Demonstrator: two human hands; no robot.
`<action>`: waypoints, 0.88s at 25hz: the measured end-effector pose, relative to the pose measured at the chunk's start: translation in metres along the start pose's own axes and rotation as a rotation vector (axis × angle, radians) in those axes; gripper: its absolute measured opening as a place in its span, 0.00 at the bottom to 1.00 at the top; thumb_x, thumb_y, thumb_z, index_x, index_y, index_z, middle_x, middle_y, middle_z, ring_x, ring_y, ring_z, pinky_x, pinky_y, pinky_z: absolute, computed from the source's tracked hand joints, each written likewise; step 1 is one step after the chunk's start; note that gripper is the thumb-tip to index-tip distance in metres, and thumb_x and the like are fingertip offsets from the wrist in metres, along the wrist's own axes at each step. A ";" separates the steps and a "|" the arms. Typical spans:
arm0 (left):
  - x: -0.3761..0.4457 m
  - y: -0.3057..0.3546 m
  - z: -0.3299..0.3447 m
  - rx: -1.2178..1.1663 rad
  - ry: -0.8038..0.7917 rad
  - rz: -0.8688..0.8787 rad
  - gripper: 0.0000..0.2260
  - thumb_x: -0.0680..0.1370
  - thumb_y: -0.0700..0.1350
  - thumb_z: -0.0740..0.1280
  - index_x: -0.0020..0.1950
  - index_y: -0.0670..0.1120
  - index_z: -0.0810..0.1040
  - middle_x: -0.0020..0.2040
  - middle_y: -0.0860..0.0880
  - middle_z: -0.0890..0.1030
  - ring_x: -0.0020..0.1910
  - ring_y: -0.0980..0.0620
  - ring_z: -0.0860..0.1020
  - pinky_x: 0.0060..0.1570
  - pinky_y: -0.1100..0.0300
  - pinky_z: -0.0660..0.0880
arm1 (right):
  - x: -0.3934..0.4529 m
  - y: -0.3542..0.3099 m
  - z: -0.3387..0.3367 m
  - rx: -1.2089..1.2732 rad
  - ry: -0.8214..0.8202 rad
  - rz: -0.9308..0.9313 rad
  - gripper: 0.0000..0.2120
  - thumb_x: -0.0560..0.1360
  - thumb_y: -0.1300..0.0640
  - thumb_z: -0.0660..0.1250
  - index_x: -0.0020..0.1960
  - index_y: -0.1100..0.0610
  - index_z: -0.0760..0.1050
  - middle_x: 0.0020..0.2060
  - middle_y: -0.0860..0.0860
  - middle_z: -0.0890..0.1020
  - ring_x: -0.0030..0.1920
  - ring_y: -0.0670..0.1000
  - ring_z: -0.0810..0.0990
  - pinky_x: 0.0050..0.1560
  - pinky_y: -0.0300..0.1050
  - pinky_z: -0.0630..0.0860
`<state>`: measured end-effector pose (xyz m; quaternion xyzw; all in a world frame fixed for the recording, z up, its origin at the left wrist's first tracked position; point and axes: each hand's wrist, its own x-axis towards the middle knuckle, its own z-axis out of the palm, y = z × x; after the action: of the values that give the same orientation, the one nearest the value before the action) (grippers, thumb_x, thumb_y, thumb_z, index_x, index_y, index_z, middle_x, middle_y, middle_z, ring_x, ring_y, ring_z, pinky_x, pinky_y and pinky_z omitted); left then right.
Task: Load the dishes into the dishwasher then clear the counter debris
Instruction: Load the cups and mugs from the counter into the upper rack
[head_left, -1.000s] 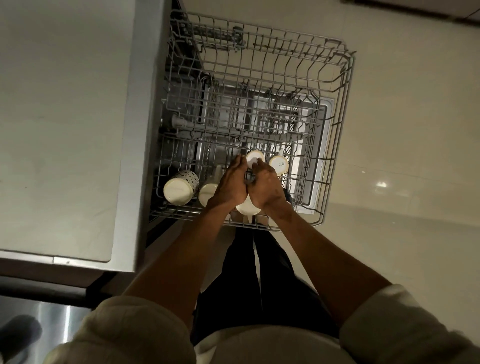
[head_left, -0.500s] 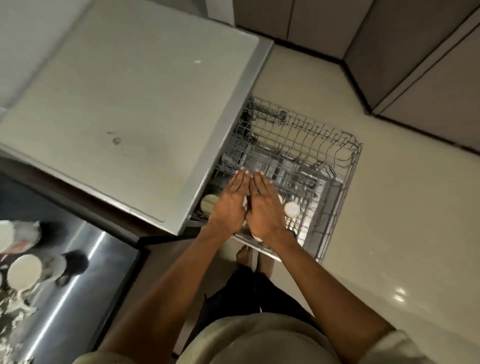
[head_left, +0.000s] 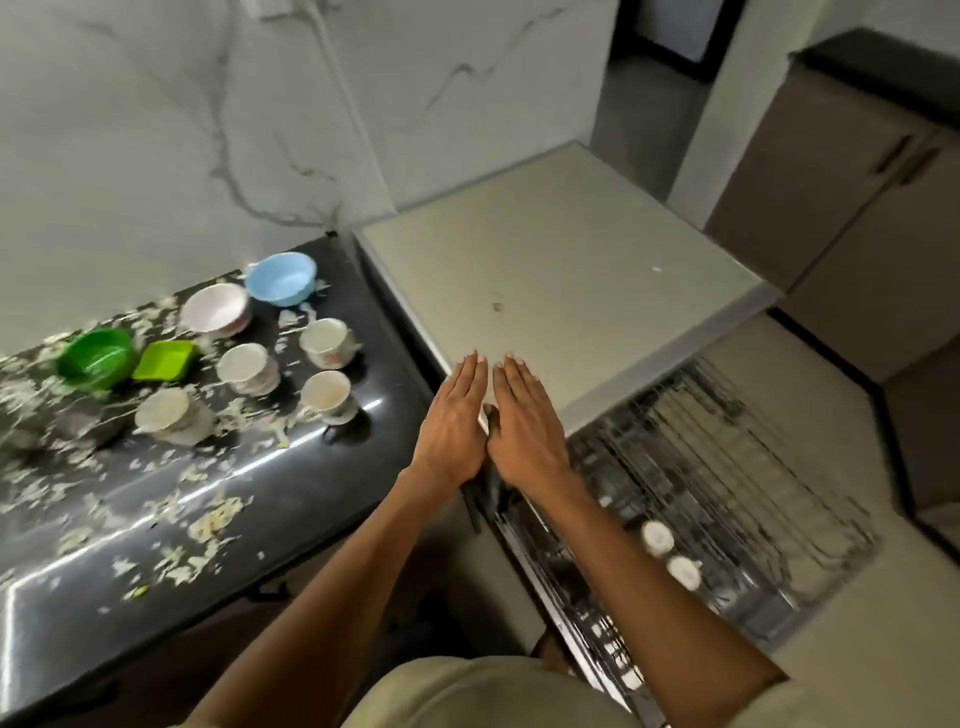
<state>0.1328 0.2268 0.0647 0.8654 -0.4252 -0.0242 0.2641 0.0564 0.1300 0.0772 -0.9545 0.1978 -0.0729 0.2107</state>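
1. The pulled-out grey wire dishwasher rack (head_left: 727, 493) already carries two white cups (head_left: 670, 553) near its front edge; most of it looks free.
2. Left of the rack, white teacups (head_left: 327, 392) and bowls wait on the debris-strewn black table (head_left: 218, 483).
3. Left hand (head_left: 454, 421) and right hand (head_left: 524, 423) hover flat and empty (likely between loads).

Blue bowl (head_left: 281, 278), green bowl (head_left: 95, 358), black counter (head_left: 311, 467) w/ pale debris (head_left: 215, 512)

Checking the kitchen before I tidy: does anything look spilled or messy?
Yes. Pale food scraps are strewn across the black counter, around the cups and bowls still standing there.
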 end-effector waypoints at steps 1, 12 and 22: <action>-0.008 -0.014 -0.012 -0.003 0.031 -0.046 0.27 0.81 0.40 0.56 0.80 0.39 0.55 0.80 0.41 0.55 0.80 0.48 0.51 0.79 0.56 0.49 | 0.005 -0.017 0.006 0.019 -0.010 -0.040 0.28 0.85 0.53 0.52 0.82 0.58 0.48 0.81 0.55 0.49 0.81 0.51 0.44 0.80 0.45 0.41; -0.093 -0.158 -0.124 -0.238 0.230 -0.485 0.28 0.73 0.31 0.60 0.75 0.38 0.68 0.73 0.40 0.71 0.72 0.46 0.69 0.70 0.63 0.60 | 0.050 -0.186 0.086 0.161 -0.094 -0.167 0.30 0.72 0.64 0.69 0.73 0.60 0.66 0.69 0.56 0.71 0.71 0.57 0.68 0.69 0.47 0.67; -0.069 -0.192 -0.123 -0.507 0.127 -0.345 0.29 0.67 0.30 0.62 0.64 0.50 0.80 0.51 0.57 0.84 0.52 0.64 0.80 0.52 0.67 0.75 | 0.079 -0.193 0.098 0.139 -0.125 0.019 0.29 0.71 0.58 0.73 0.70 0.54 0.68 0.61 0.51 0.71 0.61 0.54 0.69 0.56 0.50 0.76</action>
<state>0.2601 0.4278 0.0662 0.8311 -0.2352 -0.1196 0.4895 0.2175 0.2953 0.0763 -0.9383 0.1878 -0.0246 0.2892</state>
